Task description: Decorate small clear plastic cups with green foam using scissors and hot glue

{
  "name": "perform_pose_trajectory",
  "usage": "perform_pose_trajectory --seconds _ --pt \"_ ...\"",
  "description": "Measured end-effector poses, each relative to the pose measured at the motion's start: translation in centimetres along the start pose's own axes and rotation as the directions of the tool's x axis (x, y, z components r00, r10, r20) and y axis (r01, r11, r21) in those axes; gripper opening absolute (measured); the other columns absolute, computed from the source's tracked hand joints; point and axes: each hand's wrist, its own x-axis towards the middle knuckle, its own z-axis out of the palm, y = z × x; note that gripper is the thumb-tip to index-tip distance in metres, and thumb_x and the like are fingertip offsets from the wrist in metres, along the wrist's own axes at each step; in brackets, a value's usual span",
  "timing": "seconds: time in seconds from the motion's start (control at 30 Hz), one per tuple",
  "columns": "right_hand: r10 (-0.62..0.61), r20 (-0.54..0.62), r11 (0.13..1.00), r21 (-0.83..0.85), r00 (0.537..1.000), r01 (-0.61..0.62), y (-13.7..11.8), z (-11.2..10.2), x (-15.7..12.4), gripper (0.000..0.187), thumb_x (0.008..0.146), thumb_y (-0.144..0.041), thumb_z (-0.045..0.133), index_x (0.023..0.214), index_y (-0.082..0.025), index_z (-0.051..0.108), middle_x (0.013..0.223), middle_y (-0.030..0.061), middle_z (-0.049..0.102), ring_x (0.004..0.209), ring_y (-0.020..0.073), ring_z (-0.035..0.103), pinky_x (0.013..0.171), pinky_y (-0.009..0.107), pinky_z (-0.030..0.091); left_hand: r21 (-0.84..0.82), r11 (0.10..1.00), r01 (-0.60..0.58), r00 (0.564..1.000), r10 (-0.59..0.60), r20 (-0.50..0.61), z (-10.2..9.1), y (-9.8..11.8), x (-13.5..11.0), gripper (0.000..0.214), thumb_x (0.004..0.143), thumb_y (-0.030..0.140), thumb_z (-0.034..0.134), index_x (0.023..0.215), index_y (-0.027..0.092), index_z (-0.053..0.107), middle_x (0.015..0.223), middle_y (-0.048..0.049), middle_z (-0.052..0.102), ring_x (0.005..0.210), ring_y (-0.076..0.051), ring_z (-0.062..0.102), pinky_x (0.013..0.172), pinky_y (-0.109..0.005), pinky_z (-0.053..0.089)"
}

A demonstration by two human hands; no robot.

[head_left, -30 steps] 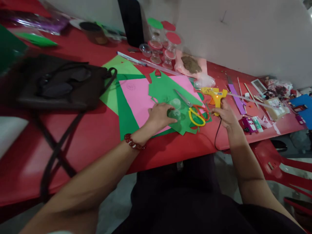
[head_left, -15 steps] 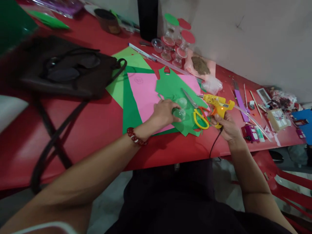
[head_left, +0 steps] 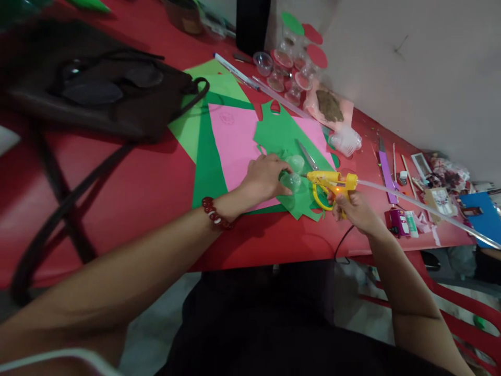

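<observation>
My left hand (head_left: 268, 176) is closed round a small clear plastic cup (head_left: 290, 181), resting over the cut green paper (head_left: 273, 129). A second clear cup (head_left: 296, 163) touches it from behind. In my right hand (head_left: 354, 209) is a yellow hot glue gun (head_left: 331, 179), its orange light lit and a long clear glue stick (head_left: 415, 201) poking out of its back. The gun's nozzle points left and is at or very near the held cup's rim; I cannot tell whether they touch. Scissors (head_left: 321, 197) with yellow handles lie partly hidden beneath the gun.
A dark bag (head_left: 117, 99) with glasses on it lies at the left. Pink paper (head_left: 230, 141) is under the green sheet. Behind stand several joined cups (head_left: 282, 60), a brown heap (head_left: 329, 106) on paper and stacked cups (head_left: 345, 140). A purple-handled knife (head_left: 386, 172) lies at the right.
My right hand has brought the glue gun left and levelled it, its nozzle now by the cup. My left hand keeps its hold on the cup. The view has shifted slightly.
</observation>
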Motion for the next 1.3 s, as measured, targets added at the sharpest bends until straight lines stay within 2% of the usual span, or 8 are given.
perform_pose_trajectory --seconds 0.1,0.33,0.47,0.6,0.93,1.3 --pt "-0.032 0.01 0.996 -0.084 0.999 0.033 -0.4 0.1 0.3 0.079 0.075 -0.099 0.053 0.062 -0.022 0.059 0.047 -0.0001 0.058 0.044 0.011 0.052 0.049 0.025 0.041 0.018 1.0 0.002 1.0 -0.003 0.007 -0.1 0.3 -0.1 0.046 0.072 0.033 0.092 0.115 0.028 0.079 0.132 -0.0102 0.069 0.129 -0.039 0.059 0.106 -0.051 0.049" --pt "-0.027 0.033 0.985 -0.169 0.999 0.032 -1.3 0.1 0.4 0.078 0.078 -0.099 0.051 0.063 -0.022 0.06 0.049 0.0009 0.061 0.046 0.0127 0.055 0.053 0.027 0.045 -0.033 0.999 0.012 1.0 -0.012 0.004 -0.4 0.6 -0.2 0.046 0.07 0.027 0.093 0.114 0.024 0.08 0.132 -0.0125 0.068 0.131 -0.042 0.058 0.108 -0.053 0.048" --pt "-0.026 0.042 0.987 -0.159 0.999 0.033 -1.4 0.2 0.4 0.077 0.079 -0.097 0.052 0.063 -0.022 0.059 0.05 0.0009 0.061 0.047 0.0123 0.055 0.051 0.026 0.043 -0.022 1.0 -0.01 1.0 0.01 -0.016 -0.3 0.5 -0.2 0.047 0.069 0.028 0.094 0.114 0.025 0.08 0.13 -0.0133 0.07 0.128 -0.042 0.059 0.107 -0.056 0.049" --pt "-0.028 0.045 0.989 -0.146 0.999 0.034 -1.4 0.2 0.6 0.076 0.079 -0.096 0.054 0.063 -0.022 0.059 0.05 0.0004 0.06 0.047 0.0121 0.055 0.051 0.026 0.043 -0.006 1.0 -0.001 1.0 0.001 0.009 -0.5 0.6 -0.3 0.048 0.072 0.028 0.092 0.118 0.023 0.079 0.133 -0.0146 0.068 0.13 -0.042 0.058 0.108 -0.056 0.048" --pt "-0.023 0.046 0.99 -0.139 0.999 0.029 -1.1 0.3 0.8 0.071 0.081 -0.093 0.057 0.064 -0.024 0.058 0.05 -0.0006 0.059 0.048 0.0123 0.053 0.049 0.026 0.042 -0.019 1.0 0.003 1.0 -0.003 0.001 -0.4 0.5 -0.2 0.048 0.071 0.032 0.093 0.116 0.027 0.077 0.129 -0.0081 0.068 0.129 -0.037 0.056 0.107 -0.047 0.046" --pt "-0.005 0.049 0.98 -0.199 0.999 0.015 -1.6 0.3 0.4 0.075 0.082 -0.093 0.055 0.055 -0.024 0.057 0.049 0.0006 0.058 0.047 0.0116 0.051 0.051 0.028 0.042 0.009 1.0 0.017 1.0 -0.017 0.024 -0.8 1.1 -0.5 0.049 0.072 0.027 0.093 0.119 0.023 0.079 0.135 -0.0127 0.067 0.132 -0.041 0.057 0.11 -0.056 0.047"
